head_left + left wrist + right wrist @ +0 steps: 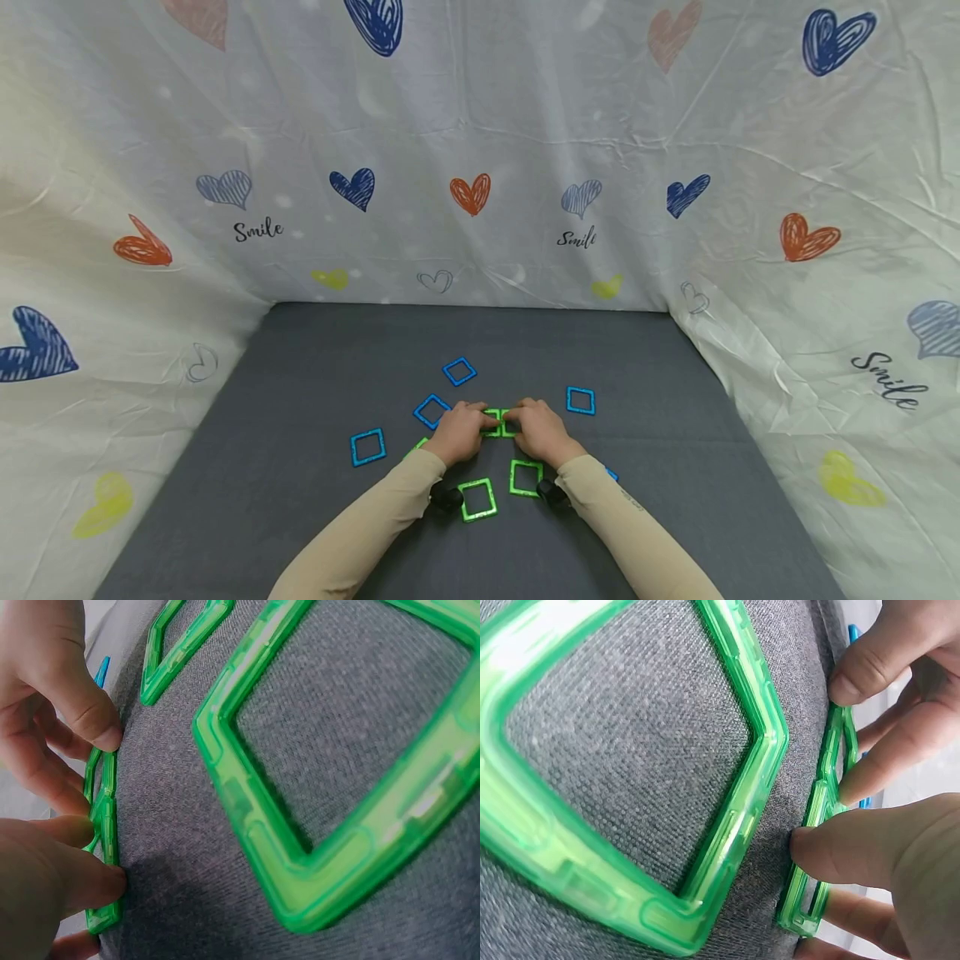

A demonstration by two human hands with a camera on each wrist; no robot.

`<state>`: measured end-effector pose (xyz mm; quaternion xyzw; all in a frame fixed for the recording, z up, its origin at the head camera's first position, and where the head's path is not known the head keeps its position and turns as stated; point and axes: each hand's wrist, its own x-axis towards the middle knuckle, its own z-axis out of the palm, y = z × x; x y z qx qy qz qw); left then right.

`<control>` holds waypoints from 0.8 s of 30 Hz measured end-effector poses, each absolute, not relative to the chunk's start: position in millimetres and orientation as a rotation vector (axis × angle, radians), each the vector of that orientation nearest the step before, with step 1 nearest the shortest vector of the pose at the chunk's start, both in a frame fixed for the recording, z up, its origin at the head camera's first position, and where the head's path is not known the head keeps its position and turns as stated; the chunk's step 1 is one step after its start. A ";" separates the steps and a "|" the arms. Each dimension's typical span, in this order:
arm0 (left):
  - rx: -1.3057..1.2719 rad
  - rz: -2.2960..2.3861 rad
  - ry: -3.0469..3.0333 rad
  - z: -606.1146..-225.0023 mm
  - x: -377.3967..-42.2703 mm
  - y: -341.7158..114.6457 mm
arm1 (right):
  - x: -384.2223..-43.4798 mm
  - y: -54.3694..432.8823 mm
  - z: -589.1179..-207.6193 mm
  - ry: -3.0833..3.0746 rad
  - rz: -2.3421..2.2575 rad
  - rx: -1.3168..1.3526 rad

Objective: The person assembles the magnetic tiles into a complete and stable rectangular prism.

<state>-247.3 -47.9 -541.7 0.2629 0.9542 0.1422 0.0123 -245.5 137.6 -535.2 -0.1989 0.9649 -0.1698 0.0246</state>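
Two green square-frame tiles sit edge to edge on the dark cloth, a hand at each. My left hand [459, 432] pinches the left green tile [491, 412] between thumb and fingers. On the other side, the right tile [509, 412] is pinched by my right hand [542, 432]. Seen from the left wrist, the two tiles [110, 832] meet along a shared side, lying low on the cloth. Fingers hide parts of both. Nearer my body lie two more green square frames [492, 498], [513, 477], one large in the right wrist view [731, 829].
Several blue square frames lie around: one at the back [450, 377], one beside my left hand [422, 403], one farther left [356, 450], one at right [581, 389]. My right forearm mostly covers another blue piece [612, 474]. A green piece [417, 446] peeks past my left wrist.
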 end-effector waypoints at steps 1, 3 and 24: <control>0.824 0.452 2.970 -541.9 -247.4 -48.2 | -245.8 137.4 -535.2 2.985 -0.517 -0.614; 0.835 0.466 2.952 -541.7 -247.5 -49.3 | -245.6 137.2 -535.0 2.984 -0.519 -0.611; 0.519 0.440 2.993 -530.4 -264.1 -111.1 | -246.2 137.5 -534.2 2.978 -0.541 -0.614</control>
